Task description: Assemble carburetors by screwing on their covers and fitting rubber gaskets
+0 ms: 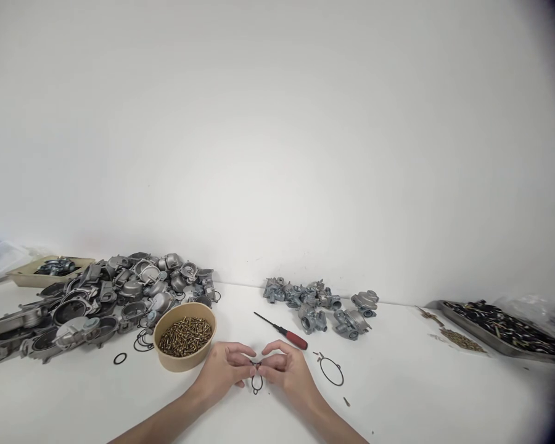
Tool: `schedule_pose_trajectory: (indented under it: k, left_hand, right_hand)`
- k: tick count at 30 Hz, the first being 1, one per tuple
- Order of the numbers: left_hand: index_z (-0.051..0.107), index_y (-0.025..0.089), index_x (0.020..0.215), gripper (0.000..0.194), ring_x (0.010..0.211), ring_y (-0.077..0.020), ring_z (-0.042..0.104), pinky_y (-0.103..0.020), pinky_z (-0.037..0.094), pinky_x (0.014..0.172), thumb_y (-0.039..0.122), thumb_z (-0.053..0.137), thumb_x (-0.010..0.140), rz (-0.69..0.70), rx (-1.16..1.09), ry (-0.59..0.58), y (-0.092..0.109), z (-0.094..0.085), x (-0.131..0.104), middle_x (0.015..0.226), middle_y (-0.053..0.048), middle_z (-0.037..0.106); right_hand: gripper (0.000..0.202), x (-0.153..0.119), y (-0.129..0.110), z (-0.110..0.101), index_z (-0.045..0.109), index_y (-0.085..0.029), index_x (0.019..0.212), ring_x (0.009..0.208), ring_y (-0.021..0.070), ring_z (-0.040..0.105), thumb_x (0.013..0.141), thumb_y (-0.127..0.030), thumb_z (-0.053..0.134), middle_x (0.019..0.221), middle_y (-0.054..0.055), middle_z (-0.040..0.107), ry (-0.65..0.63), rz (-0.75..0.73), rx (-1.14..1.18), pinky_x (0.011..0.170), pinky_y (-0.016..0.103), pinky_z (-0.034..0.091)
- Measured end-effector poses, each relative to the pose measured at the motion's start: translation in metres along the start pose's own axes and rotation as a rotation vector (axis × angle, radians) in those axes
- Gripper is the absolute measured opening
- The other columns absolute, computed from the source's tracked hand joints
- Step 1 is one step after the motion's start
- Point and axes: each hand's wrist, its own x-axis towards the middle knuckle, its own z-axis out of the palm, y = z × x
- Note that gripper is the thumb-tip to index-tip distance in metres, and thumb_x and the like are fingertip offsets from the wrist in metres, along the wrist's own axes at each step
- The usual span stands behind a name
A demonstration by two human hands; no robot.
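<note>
My left hand (226, 368) and my right hand (287, 368) meet low in the middle of the head view, above the white table. Between their fingertips they pinch a thin black rubber gasket (256, 391), whose looped lower part hangs below the fingers. Something small and reddish shows at the fingertips, too small to name. Just left of my left hand stands a tan bowl (166, 361) of brass-coloured screws (185, 337). Beyond my right hand lies a screwdriver with a red handle (296, 338). Another black gasket (337, 384) lies flat to the right.
Grey metal castings (132, 288) are heaped at the left, with black rings (120, 358) beside them. Carburetor bodies (312, 317) sit against the wall. A metal tray (485, 345) of dark parts and a pile of small brass pieces (462, 339) lie at the right.
</note>
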Motion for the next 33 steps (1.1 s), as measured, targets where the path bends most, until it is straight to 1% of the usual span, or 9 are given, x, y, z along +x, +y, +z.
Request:
schedule_pose_trajectory:
  k: [5, 11, 18, 26, 33]
  left_hand:
    - [0.072, 0.008, 0.097, 0.044, 0.066, -0.0176, 0.064, -0.025, 0.051, 0.054, 0.030, 0.083, 0.062, -0.005, 0.002, -0.003, 0.0008, -0.0004, -0.0001, 0.072, -0.008, 0.073]
    - [0.072, 0.009, 0.099, 0.045, 0.068, -0.0187, 0.065, -0.026, 0.052, 0.056, 0.032, 0.083, 0.062, -0.001, 0.010, -0.012, 0.0018, -0.0001, -0.0001, 0.074, -0.008, 0.074]
    - [0.072, 0.009, 0.100, 0.046, 0.069, -0.0196, 0.066, -0.026, 0.052, 0.056, 0.033, 0.083, 0.063, -0.003, 0.017, -0.005, 0.0008, -0.0001, 0.0000, 0.075, -0.009, 0.074]
    - [0.071, 0.009, 0.101, 0.048, 0.071, -0.0204, 0.066, -0.026, 0.052, 0.056, 0.034, 0.083, 0.062, -0.010, 0.014, -0.016, 0.0019, 0.0000, -0.0005, 0.076, -0.010, 0.075]
    - [0.071, 0.010, 0.101, 0.049, 0.073, -0.0216, 0.067, -0.027, 0.052, 0.057, 0.036, 0.084, 0.062, -0.010, 0.020, -0.019, 0.0019, -0.0006, -0.0006, 0.076, -0.010, 0.075]
  right_hand:
    - [0.035, 0.0004, -0.0005, -0.0010, 0.062, -0.018, 0.085, 0.058, 0.0180, 0.064, 0.066, -0.033, 0.086, 0.067, 0.006, 0.076, -0.002, -0.002, -0.013, 0.060, 0.028, 0.043]
    - [0.037, -0.0019, -0.0050, 0.0019, 0.062, -0.018, 0.085, 0.058, 0.0177, 0.064, 0.064, -0.035, 0.087, 0.067, 0.005, 0.076, -0.003, 0.014, 0.007, 0.060, 0.027, 0.044]
    - [0.038, -0.0019, -0.0016, 0.0000, 0.062, -0.018, 0.086, 0.063, 0.0196, 0.067, 0.064, -0.036, 0.087, 0.070, 0.007, 0.077, -0.010, 0.013, 0.001, 0.063, 0.029, 0.046]
    - [0.036, -0.0006, -0.0031, 0.0002, 0.062, -0.018, 0.086, 0.059, 0.0175, 0.065, 0.065, -0.034, 0.087, 0.068, 0.005, 0.077, -0.008, 0.012, 0.012, 0.061, 0.027, 0.044]
    - [0.037, -0.0024, -0.0039, 0.0005, 0.062, -0.019, 0.085, 0.059, 0.0183, 0.065, 0.065, -0.038, 0.086, 0.068, 0.006, 0.077, -0.006, 0.009, -0.008, 0.060, 0.028, 0.044]
